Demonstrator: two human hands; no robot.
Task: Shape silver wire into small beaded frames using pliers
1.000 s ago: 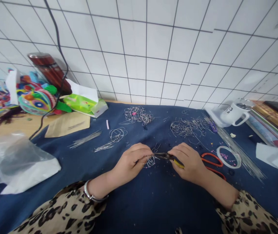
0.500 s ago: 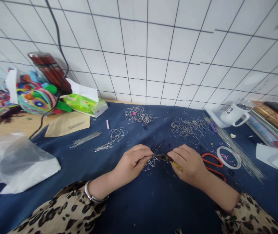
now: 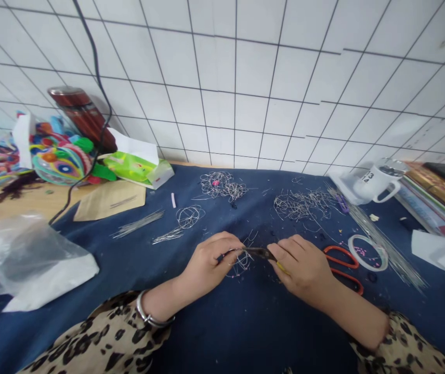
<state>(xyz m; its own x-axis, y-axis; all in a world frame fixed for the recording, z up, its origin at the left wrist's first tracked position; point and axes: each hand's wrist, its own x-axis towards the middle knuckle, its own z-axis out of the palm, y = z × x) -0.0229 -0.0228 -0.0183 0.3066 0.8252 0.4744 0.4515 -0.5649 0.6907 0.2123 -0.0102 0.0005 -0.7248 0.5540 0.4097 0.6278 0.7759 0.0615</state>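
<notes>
My right hand is closed round the yellow handles of a pair of pliers, whose dark jaws point left. Pinched between the thumb and fingers of my left hand is thin silver wire, right at the tips of the jaws. A loose wire shape with small pink beads shows just below and behind the left fingertips. Whether it joins the pinched wire is too fine to make out. Orange-handled scissors lie beside my right wrist, partly hidden by the arm.
Tangled wire and a beaded wire bundle lie toward the wall. At right are a ring-shaped lid with pink beads, long straight wires and a white mug. A plastic bag and a thermos are at left.
My right hand has turned slightly, so less of the yellow handles shows. The pliers stay at the left fingertips, and the left hand is nearly still.
</notes>
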